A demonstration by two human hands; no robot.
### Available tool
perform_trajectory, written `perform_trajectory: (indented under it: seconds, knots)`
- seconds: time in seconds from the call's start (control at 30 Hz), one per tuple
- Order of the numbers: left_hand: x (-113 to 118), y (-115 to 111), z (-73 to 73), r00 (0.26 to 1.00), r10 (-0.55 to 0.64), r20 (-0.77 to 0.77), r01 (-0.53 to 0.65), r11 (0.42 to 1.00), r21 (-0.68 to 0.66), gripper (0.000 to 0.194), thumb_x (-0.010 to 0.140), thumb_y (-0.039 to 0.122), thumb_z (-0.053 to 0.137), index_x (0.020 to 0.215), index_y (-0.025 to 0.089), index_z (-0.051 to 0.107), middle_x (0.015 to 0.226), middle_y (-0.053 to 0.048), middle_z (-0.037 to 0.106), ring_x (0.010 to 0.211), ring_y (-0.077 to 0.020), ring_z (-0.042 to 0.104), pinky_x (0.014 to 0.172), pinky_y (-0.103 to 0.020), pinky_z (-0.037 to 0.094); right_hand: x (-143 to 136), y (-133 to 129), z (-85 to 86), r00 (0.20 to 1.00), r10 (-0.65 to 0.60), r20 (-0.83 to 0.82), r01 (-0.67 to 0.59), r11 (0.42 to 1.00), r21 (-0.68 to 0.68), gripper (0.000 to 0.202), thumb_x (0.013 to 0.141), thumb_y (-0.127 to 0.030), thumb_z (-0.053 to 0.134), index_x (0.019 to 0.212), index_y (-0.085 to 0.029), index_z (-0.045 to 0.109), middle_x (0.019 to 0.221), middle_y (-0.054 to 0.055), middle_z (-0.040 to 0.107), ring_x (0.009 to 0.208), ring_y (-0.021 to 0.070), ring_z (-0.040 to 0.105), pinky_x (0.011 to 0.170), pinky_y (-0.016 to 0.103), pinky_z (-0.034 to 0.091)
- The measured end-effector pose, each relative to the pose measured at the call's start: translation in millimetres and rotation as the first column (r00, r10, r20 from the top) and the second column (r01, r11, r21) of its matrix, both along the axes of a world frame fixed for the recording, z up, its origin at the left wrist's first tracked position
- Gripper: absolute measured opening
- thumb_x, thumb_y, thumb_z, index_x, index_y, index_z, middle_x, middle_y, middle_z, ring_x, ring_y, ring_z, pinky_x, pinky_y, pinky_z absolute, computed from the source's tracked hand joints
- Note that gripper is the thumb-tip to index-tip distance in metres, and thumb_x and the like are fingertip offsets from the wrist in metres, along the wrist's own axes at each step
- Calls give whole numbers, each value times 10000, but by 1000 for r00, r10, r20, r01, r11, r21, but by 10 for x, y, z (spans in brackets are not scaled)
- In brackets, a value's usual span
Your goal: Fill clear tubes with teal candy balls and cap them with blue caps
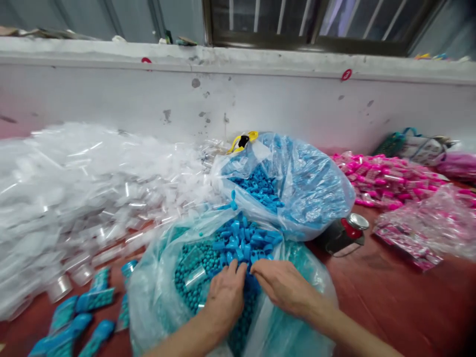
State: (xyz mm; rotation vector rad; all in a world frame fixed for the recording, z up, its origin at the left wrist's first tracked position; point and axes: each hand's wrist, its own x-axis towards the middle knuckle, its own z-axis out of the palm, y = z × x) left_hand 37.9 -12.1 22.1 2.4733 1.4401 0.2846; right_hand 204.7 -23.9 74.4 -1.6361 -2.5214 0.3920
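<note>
My left hand (226, 292) and my right hand (280, 286) are close together over an open plastic bag (154, 282). The fingers of both are curled in and pressed together at the near edge of a heap of blue plastic caps (241, 238). Some blue shows between the hands, but what the fingers grip is hidden. Under and left of the caps, the bag is full of small teal beads (186, 292). A clear small tube (195, 277) lies on the beads beside my left hand.
Behind stands another bag (316, 188) with more blue caps. A large pile of clear containers (104, 193) spreads at left, with several filled blue-capped tubes (94, 299) before it. At right are a dark, metal-lidded container (344, 235) and pink packed pieces (390, 178) on the red surface (390, 307).
</note>
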Motion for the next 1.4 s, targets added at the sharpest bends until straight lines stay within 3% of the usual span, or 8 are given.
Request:
perform_trajectory:
  seconds: [0.17, 0.37, 0.57, 0.77, 0.9, 1.07, 1.23, 1.4]
  knots:
    - [-574, 204, 196, 925, 215, 314, -211, 976, -46, 312, 816, 165, 294, 958, 200, 570, 891, -44, 645, 819, -158, 595, 748, -262, 442, -398, -109, -169, 957, 288, -19, -289, 957, -33, 173, 824, -306, 489, 978, -235, 519, 929, 14, 562, 722, 147, 551, 556, 233, 350]
    - [-1024, 210, 62, 991, 132, -22, -134, 984, -120, 304, 775, 222, 439, 1061, 190, 536, 977, -76, 615, 939, -219, 553, 812, -323, 415, -447, 349, -456, 971, 128, 201, -133, 991, 14, 142, 834, -199, 444, 933, -217, 544, 975, 40, 540, 787, 160, 559, 565, 230, 378]
    - [-903, 89, -23, 968, 113, -224, -125, 991, -42, 334, 800, 160, 391, 1119, 166, 489, 968, -102, 616, 919, -228, 560, 783, -333, 423, -512, 243, -309, 958, -82, 276, 63, 995, 73, 182, 867, -179, 383, 878, -164, 564, 884, 93, 583, 777, 202, 578, 577, 263, 398]
    - [-842, 165, -108, 985, 151, -81, -152, 988, -12, 368, 789, 81, 342, 1128, 131, 476, 1056, -132, 590, 1002, -226, 537, 843, -345, 398, -933, -215, -409, 982, 110, 156, -111, 994, 1, 156, 802, -343, 535, 882, -208, 540, 889, 23, 602, 781, 180, 591, 574, 236, 410]
    - [-952, 259, 6, 982, 187, 30, -183, 978, -100, 283, 837, 197, 319, 1065, 150, 481, 859, -56, 641, 805, -166, 599, 719, -260, 434, -856, 6, -519, 989, -37, 146, 38, 999, -7, 136, 810, -276, 517, 923, -203, 534, 890, 33, 630, 815, 185, 600, 619, 242, 407]
    - [-929, 10, 98, 995, 85, 54, -69, 963, -260, 220, 803, 219, 378, 955, 165, 528, 814, -72, 631, 806, -217, 585, 723, -311, 403, -814, 439, -489, 984, -135, 112, 138, 990, -16, 180, 809, -304, 502, 915, -169, 555, 898, 92, 654, 854, 213, 601, 665, 266, 394]
    - [-616, -63, -137, 996, 54, 74, -20, 918, -397, 158, 704, 91, 421, 779, 135, 553, 802, -152, 616, 860, -305, 555, 788, -428, 346, -734, 531, -375, 989, -149, 26, 149, 988, -31, 183, 820, -310, 477, 933, -192, 561, 896, 55, 660, 855, 194, 597, 651, 249, 379]
    - [-307, 153, -412, 940, 200, 276, -22, 845, -535, 81, 615, 92, 502, 643, 168, 508, 703, -84, 587, 815, -273, 547, 770, -392, 360, -310, 155, -367, 956, -172, -238, 146, 982, -122, 193, 858, -278, 394, 868, -194, 568, 822, 10, 646, 771, 140, 587, 658, 220, 383]
